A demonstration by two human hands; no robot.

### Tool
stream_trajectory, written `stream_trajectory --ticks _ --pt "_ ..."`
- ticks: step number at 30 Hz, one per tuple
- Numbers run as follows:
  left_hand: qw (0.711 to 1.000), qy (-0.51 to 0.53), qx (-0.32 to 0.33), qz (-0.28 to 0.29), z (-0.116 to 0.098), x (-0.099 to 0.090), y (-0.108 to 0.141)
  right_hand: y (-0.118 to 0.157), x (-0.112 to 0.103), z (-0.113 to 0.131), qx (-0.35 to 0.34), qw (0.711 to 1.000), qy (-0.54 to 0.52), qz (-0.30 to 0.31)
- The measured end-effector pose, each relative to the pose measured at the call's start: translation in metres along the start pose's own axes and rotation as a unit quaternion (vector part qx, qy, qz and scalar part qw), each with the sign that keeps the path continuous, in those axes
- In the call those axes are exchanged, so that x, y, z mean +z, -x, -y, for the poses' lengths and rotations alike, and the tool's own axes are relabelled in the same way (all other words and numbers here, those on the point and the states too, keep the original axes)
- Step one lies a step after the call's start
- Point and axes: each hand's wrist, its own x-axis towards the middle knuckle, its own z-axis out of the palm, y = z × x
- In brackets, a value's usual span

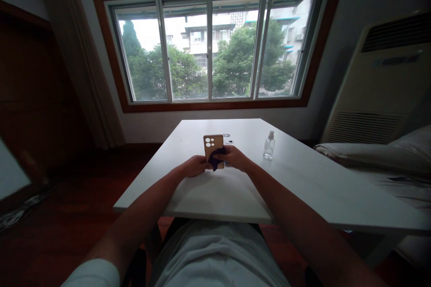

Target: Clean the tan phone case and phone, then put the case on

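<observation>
Phone case, upright, in left hand

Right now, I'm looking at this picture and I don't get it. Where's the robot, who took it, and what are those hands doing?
There's no robot here, just a person using two bare hands. The camera is worn on the person's head and looks forward and down, so you see almost what they would see.

The left hand has the lower left side of a gold phone case in its grip. The right hand has a dark purple cloth in its grip, against the case.

On the white table, a clear spray bottle stands off to the right. Small black-and-white things lie behind the case, too small to make out. Past the table is a big window.
</observation>
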Motion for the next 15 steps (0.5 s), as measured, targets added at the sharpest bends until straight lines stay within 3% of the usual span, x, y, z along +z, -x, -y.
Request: stream_trajectory --ticks 10,15 --pt "0.999 -0.039 0.025 0.010 0.003 0.001 0.000 0.002 -0.010 -0.006 0.054 0.995 0.012 0.081" --pt "0.998 -0.051 0.023 0.019 0.003 0.003 0.000 -0.002 -0.014 -0.012 0.054 0.996 0.051 0.050"
